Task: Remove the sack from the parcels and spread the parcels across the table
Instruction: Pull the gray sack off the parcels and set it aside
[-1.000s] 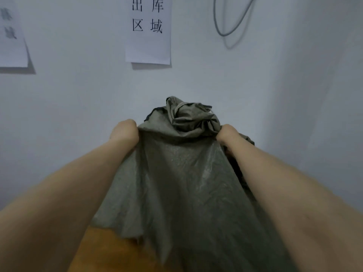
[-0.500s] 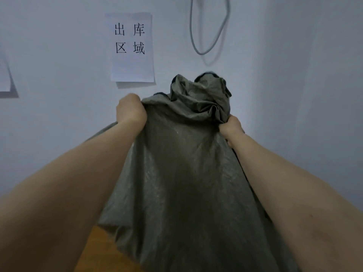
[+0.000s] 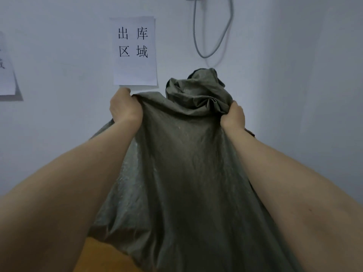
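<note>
A grey-green woven sack (image 3: 182,163) hangs in front of me, held high against the wall. My left hand (image 3: 124,107) grips its bunched top on the left. My right hand (image 3: 233,115) grips it on the right, just below a crumpled knot of fabric (image 3: 198,91). The sack drapes down between my forearms and covers the lower middle of the view. No parcels show; whatever lies under the sack is hidden. A small patch of the orange-brown table (image 3: 102,256) shows at the bottom left.
A pale wall stands close behind the sack. A white paper sign (image 3: 135,51) with black characters is stuck to it above my left hand, and another sheet (image 3: 5,75) sits at the far left. A grey cable loop (image 3: 212,36) hangs from the top.
Both hands have lifted the sack higher, and the bunched top now rises further up the wall. My view has tilted up, so the sign and cable sit lower in frame.
</note>
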The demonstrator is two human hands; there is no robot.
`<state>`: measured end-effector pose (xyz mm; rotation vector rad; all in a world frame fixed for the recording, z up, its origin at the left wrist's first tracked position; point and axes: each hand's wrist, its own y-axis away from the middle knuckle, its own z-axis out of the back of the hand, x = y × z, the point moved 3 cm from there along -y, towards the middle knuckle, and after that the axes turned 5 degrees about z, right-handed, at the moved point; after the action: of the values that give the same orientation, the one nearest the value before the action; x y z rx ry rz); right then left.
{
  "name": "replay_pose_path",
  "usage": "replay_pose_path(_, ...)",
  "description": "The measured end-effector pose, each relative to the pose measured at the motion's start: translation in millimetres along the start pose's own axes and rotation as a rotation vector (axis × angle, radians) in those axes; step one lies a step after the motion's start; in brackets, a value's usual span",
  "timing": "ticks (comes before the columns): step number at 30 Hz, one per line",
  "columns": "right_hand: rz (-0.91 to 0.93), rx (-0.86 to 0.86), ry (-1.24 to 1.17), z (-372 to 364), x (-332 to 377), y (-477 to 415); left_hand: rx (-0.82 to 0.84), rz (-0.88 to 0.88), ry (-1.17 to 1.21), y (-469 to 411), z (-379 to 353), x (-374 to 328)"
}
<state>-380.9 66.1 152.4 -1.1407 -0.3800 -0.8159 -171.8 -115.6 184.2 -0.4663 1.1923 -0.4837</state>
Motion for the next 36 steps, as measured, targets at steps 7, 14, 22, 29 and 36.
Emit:
replay_pose_path(7,-0.145,0.282,0.087,-26,-61,58,0.284,0.127,-0.241,34,-38,82)
replay_pose_path(14,0.058,0.119,0.104,-18,-7,21,0.127,0.094,-0.141,11,-19,81)
replay_pose_path(22,0.041,0.234,0.189,-39,-28,36,0.241,0.147,-0.259,21,-33,99)
replay_pose_path(29,0.088,0.376,0.201,-62,-45,70,0.36,-0.092,-0.358,66,-47,96)
replay_pose_path(36,0.129,0.584,0.05,-71,-30,89,0.591,-0.883,-0.783,134,-107,53)
